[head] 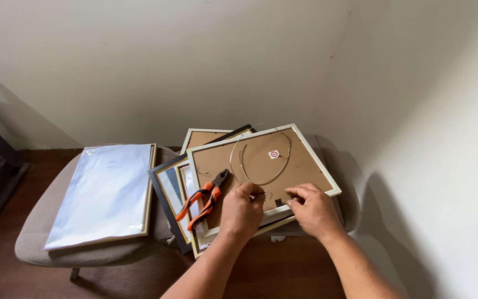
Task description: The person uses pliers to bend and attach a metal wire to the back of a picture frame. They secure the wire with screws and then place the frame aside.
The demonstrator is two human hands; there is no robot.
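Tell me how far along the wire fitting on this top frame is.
Done: a wire loop lies on the top frame's back. In hand: left hand and right hand pinch the wire's end at its near edge. Left: pliers lie unused; the frames beneath look unwired.

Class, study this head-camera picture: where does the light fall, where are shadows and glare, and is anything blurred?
Head view: soft light falls from above onto the pale walls; the left hand and right hand are sharp, no motion blur; the wrapped frame shows a bluish sheen of glare; a dark shadow lies on the right wall beside the seat; the thin wire stays faint but visible.
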